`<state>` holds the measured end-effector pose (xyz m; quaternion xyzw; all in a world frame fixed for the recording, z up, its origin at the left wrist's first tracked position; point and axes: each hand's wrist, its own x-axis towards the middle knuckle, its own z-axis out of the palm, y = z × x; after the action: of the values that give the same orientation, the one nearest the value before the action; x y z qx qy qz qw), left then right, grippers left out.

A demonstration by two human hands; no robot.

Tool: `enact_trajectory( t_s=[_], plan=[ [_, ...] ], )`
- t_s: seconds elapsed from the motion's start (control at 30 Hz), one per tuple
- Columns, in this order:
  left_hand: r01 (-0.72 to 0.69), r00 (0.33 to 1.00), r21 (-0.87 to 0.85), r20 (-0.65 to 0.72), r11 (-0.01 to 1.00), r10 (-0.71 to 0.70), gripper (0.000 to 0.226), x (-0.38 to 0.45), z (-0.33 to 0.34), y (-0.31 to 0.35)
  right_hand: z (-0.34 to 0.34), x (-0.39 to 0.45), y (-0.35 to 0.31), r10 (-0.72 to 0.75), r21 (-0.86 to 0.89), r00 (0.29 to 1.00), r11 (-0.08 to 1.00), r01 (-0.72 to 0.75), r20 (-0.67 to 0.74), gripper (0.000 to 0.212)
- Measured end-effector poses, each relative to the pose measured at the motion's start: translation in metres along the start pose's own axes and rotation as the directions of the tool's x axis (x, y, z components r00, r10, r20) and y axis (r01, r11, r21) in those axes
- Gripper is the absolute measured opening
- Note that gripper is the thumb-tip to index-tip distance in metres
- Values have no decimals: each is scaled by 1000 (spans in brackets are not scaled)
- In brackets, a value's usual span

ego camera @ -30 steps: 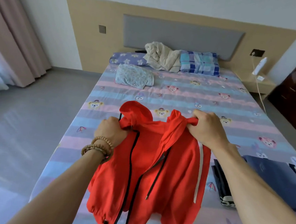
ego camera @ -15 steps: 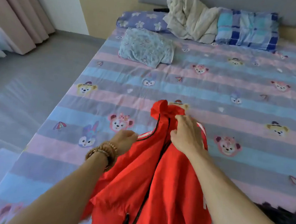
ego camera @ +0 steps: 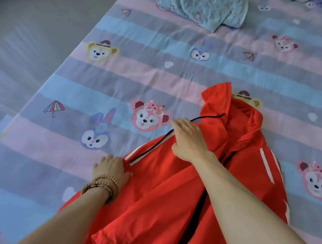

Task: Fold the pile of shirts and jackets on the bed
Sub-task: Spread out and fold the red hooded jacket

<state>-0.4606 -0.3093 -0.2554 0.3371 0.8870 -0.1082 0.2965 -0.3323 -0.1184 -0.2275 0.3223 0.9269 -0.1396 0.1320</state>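
The red zip-up hooded jacket [ego camera: 169,191] now lies on the striped cartoon bedsheet [ego camera: 121,78], left hand [ego camera: 110,170] pinching its shoulder edge, right hand [ego camera: 188,140] gripping the collar.

Red jacket [ego camera: 169,191] now lies on the bed [ego camera: 120,82], seemingly spread wider.

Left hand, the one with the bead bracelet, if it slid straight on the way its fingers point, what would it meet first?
Probably only bare bed sheet: the left hand points up-left, away from the red jacket, toward the bed's edge. Depth is hard to judge.
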Motion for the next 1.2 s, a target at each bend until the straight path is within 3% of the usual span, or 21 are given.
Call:
enact_trajectory(
  t_s=[0.07, 0.1, 0.2, 0.23, 0.3, 0.33, 0.37, 0.43, 0.53, 0.6, 0.7, 0.83, 0.93, 1.03, 1.13, 1.2],
  plan=[
    [-38, 998, -109, -55, 993, 32, 24, 6, 1, -16, 7, 17, -18, -83, -95, 990, 991, 94, 111, 91],
    [-34, 998, -217, -53, 975, 22, 25, 11, -5, -24, 11, 23, -27, -91, -147, 982, 982, 116, 166, 88],
    [39, 999, -531, 22, 847, -32, 34, 29, -28, -46, 4, 35, -43, -61, -155, 985, 984, 86, 160, 31],
    [81, 996, -674, 35, 735, -78, 29, 36, -39, -53, 0, 40, -46, -67, -78, 992, 994, 76, 110, 20],
    [112, 977, -912, 28, 396, -212, 19, 53, -64, -68, -12, 52, -59, -66, 126, 995, 989, 75, -72, 6],
    [89, 961, -956, 8, 280, -276, 21, 62, -78, -73, -18, 60, -66, -41, 200, 984, 977, 76, -176, 9],
    [61, 949, -964, -25, 259, -314, 26, 71, -90, -79, -25, 68, -74, -10, 244, 972, 967, 69, -235, 15],
    [9, 966, -908, -101, 420, -238, 36, 85, -108, -86, -35, 87, -86, 48, 288, 990, 958, -8, -133, 23],
    [-111, 994, -600, -49, 792, 103, 51, 96, -107, -99, -36, 107, -93, 55, 70, 981, 995, -70, 185, 35],
    [-148, 989, -435, -72, 888, 130, 43, 107, -99, -121, -29, 114, -102, 53, -44, 971, 998, -43, 232, 28],
    [-77, 975, -432, -220, 899, -22, 42, 124, -109, -164, -23, 137, -140, 5, 28, 996, 1000, -7, 90, 12],
    [63, 936, -346, -305, 936, -175, 40, 136, -125, -207, -13, 178, -192, -22, 143, 999, 989, 28, -40, 11],
    [126, 945, -141, -283, 982, -162, 58, 129, -113, -212, 7, 178, -211, 15, 222, 999, 975, -7, -37, 34],
    [-40, 927, -62, -374, 997, 14, 68, 107, -94, -167, 16, 137, -192, 49, 392, 986, 920, 19, -162, 56],
    [-298, 891, -85, -382, 951, 245, 47, 71, -81, -97, 16, 83, -132, 227, 372, 897, 925, -77, -380, 45],
    [-446, 833, -100, -411, 889, 371, 41, 40, -72, -43, 13, 35, -76, 435, 426, 800, 869, -253, -413, 37]
  ],
)
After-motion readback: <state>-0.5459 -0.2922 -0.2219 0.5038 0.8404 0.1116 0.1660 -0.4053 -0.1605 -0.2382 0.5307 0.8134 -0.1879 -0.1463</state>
